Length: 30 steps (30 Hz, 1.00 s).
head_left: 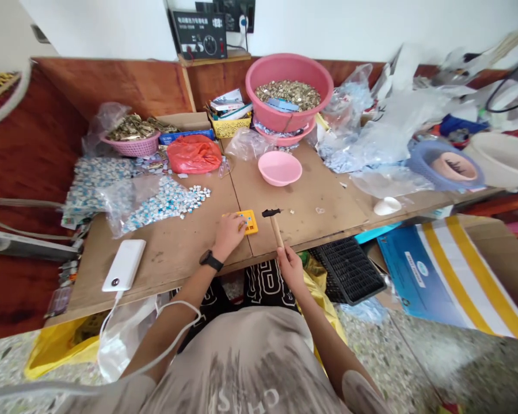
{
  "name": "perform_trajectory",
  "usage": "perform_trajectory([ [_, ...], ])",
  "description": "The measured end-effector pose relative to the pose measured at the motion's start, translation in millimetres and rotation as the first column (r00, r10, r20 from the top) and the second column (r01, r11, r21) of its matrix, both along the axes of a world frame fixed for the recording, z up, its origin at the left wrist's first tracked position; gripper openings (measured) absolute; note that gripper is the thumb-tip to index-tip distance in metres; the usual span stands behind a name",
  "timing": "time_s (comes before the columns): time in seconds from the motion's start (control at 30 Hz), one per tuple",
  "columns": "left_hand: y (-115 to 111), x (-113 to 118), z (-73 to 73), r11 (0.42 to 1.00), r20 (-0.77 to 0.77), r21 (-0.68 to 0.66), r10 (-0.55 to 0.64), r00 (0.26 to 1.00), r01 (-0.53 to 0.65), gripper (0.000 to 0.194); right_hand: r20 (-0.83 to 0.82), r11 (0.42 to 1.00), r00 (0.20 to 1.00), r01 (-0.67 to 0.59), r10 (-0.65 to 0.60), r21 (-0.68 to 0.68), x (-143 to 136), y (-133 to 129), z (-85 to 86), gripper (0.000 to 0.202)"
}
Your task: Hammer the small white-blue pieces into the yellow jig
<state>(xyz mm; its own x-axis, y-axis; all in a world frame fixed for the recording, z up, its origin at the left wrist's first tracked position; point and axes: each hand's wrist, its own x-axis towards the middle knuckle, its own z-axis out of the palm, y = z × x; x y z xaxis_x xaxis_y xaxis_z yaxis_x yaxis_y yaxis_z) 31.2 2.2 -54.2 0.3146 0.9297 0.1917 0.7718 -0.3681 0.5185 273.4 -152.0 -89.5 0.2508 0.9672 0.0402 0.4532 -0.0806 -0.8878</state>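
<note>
My right hand (290, 265) is wrapped round the wooden handle of a small hammer (276, 229). Its black head is up, above the cardboard-covered table. My left hand (229, 234), with a black watch on the wrist, rests over the left part of a small yellow tray (251, 223). The fingers are bent and drawn together; what they pinch, if anything, is hidden. Small blue and white bits show in the tray's pockets. To the left lies a spread of small blue-and-white pieces (166, 201), partly spilling from a clear plastic bag.
A pink bowl (280, 168) stands behind the hammer. Farther back, a large pink basin (293, 66) holds many small metal pieces. A red plastic bag (194, 154) and a pink basket (136, 146) are at back left. A white power bank (124, 264) with a cable lies near the front edge.
</note>
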Motion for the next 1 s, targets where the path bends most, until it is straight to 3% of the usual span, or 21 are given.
perform_trajectory([
  [0.1, 7.0, 5.9, -2.8, 1.0, -0.085, 0.021, 0.001, 0.996, 0.0, 0.017, -0.092, 0.999, 0.995, 0.037, -0.039, -0.028, 8.5, -9.4, 2.6, 0.056],
  [0.2, 13.0, 2.8, -3.7, 0.999, -0.128, 0.011, -0.034, 0.991, 0.036, 0.016, -0.075, 0.998, 0.996, 0.048, -0.051, -0.031, 16.0, -15.4, 5.8, 0.056],
  [0.6, 9.1, 6.1, -0.9, 1.0, -0.091, -0.002, 0.018, 0.996, -0.019, 0.013, 0.159, 0.996, 0.984, -0.081, 0.085, -0.032, 22.4, 2.4, 17.8, 0.056],
  [0.7, -2.7, 4.2, 2.1, 0.992, -0.016, 0.08, 0.096, 0.995, -0.094, 0.029, 0.254, 0.992, 0.959, -0.124, 0.126, -0.021, 20.0, 2.3, 24.4, 0.051],
  [0.77, -15.7, -4.3, 0.2, 0.975, 0.076, 0.121, 0.177, 0.981, -0.185, 0.039, 0.292, 0.993, 0.95, -0.119, 0.111, 0.012, 14.6, 0.9, 26.7, 0.049],
  [0.83, -30.6, -20.2, -5.7, 0.951, 0.157, 0.118, 0.265, 0.951, -0.285, 0.037, 0.33, 0.994, 0.94, -0.102, 0.088, 0.027, 7.7, 0.7, 25.4, 0.048],
  [1.0, -53.8, -86.1, -21.3, 0.858, 0.234, -0.018, 0.503, 0.832, -0.513, 0.034, 0.441, 0.986, 0.882, -0.148, 0.166, -0.074, 2.5, 7.3, 12.4, 0.045],
])
